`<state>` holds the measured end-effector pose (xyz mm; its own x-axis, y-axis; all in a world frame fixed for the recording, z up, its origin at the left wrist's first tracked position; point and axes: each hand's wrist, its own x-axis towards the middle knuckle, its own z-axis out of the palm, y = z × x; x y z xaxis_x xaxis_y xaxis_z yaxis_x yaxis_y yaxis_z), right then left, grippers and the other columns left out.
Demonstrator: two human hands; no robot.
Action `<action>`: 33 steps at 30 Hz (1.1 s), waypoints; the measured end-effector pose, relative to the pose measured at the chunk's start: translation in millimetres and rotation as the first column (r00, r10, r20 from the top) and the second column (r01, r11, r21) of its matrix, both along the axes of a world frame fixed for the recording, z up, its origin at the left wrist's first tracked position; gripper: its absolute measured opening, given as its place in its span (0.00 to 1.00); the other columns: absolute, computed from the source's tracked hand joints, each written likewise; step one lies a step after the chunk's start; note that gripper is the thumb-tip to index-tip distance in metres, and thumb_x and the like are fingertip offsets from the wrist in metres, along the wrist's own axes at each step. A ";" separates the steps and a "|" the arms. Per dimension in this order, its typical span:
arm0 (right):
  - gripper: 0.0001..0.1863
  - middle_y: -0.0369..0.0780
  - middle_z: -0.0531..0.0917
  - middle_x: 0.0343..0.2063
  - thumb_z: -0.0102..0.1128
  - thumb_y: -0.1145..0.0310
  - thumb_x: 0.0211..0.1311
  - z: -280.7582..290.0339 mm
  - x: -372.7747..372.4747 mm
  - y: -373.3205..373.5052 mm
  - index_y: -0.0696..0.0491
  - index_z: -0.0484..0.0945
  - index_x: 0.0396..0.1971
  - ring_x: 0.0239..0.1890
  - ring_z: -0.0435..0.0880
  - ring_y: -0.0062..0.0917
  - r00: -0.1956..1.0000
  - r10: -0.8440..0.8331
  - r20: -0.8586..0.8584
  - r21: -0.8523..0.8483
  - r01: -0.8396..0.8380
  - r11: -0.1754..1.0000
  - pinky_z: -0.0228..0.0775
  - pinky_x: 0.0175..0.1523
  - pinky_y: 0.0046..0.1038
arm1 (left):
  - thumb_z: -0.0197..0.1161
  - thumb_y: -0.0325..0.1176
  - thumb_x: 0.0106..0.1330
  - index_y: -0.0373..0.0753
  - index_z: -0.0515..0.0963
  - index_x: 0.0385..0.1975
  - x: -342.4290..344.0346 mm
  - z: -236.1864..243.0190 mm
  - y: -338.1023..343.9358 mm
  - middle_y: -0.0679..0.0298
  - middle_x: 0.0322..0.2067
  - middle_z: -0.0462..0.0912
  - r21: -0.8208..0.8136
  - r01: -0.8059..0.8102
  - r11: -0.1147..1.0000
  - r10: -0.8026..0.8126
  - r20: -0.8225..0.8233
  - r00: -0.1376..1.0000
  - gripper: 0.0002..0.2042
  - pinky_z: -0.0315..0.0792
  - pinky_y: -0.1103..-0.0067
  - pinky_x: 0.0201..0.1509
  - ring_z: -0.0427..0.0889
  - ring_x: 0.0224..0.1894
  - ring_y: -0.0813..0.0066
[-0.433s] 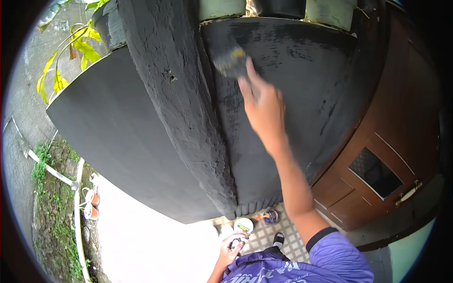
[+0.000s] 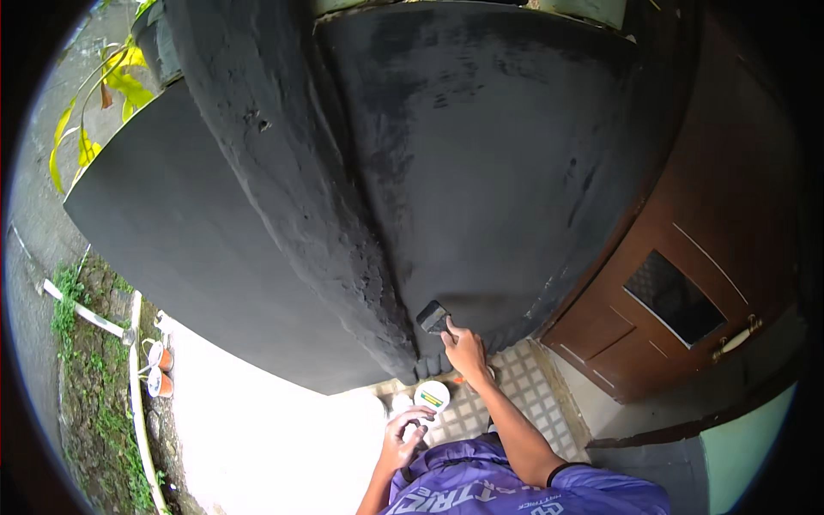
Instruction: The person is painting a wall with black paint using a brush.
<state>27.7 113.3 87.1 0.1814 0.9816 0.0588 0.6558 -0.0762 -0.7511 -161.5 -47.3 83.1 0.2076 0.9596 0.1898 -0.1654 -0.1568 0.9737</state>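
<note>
Well left of the left hand (image 2: 402,438) are two orange-and-white containers (image 2: 160,383). A rough black pillar (image 2: 283,180) slants down from beyond that hand's upper left. The left hand itself is half open, its fingers loosely curled, with nothing visible in its grasp. Just above it is a round white tub (image 2: 432,396). The paintbrush (image 2: 433,317) sticks out up and left from the right hand (image 2: 466,354), which is closed around its handle; whether the bristles touch the dark wall (image 2: 498,180) behind, I cannot tell. Right of that hand is a brown door (image 2: 704,206).
</note>
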 end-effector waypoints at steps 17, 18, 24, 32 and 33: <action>0.20 0.51 0.76 0.17 0.54 0.71 0.68 158.0 -18.7 60.4 0.58 0.73 0.59 0.18 0.81 0.36 0.988 0.058 -0.145 0.680 0.057 0.731 0.69 0.27 0.30 | 0.58 0.24 0.60 0.33 0.78 0.40 27.3 12.4 5.6 0.55 0.44 0.82 0.014 -0.028 1.000 0.029 -0.061 0.998 0.09 0.70 0.69 0.55 0.79 0.47 0.61; 0.20 0.55 0.79 0.22 0.54 0.70 0.68 106.8 -18.3 49.2 0.55 0.74 0.59 0.28 0.84 0.45 0.993 0.019 -0.113 0.649 0.059 0.758 0.72 0.32 0.34 | 0.58 0.24 0.60 0.33 0.78 0.40 27.4 11.5 3.4 0.55 0.44 0.82 0.024 -0.030 0.999 0.032 -0.073 0.997 0.10 0.70 0.69 0.55 0.79 0.47 0.61; 0.22 0.55 0.80 0.22 0.58 0.68 0.62 -106.1 4.0 6.1 0.61 0.77 0.54 0.28 0.85 0.30 0.986 -0.094 -0.139 0.040 0.100 0.994 0.73 0.36 0.32 | 0.58 0.23 0.60 0.34 0.77 0.42 26.5 13.5 -0.2 0.55 0.44 0.82 0.079 -0.021 0.997 0.032 -0.139 0.990 0.10 0.71 0.72 0.53 0.79 0.47 0.64; 0.17 0.29 0.68 0.18 0.54 0.72 0.69 172.6 19.4 29.7 0.61 0.76 0.55 0.22 0.60 0.09 0.893 0.154 -0.422 0.333 -0.005 0.943 0.57 0.26 0.16 | 0.58 0.24 0.60 0.32 0.77 0.40 38.1 13.8 5.5 0.55 0.43 0.81 0.016 -0.097 0.995 0.098 -0.076 0.992 0.09 0.70 0.70 0.55 0.79 0.48 0.62; 0.17 0.31 0.74 0.21 0.53 0.73 0.70 191.6 23.4 29.3 0.61 0.76 0.55 0.22 0.59 0.08 0.895 0.189 -0.403 0.444 0.010 0.896 0.56 0.26 0.16 | 0.57 0.24 0.61 0.32 0.77 0.40 44.2 15.8 7.1 0.55 0.43 0.81 -0.001 -0.097 0.995 0.096 -0.081 0.992 0.09 0.70 0.71 0.56 0.79 0.48 0.63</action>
<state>51.0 142.6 278.7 0.1987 0.8903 0.4096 0.2522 0.3575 -0.8992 -117.3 -40.2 98.9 0.1282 0.9769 0.1712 -0.0706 -0.1632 0.9841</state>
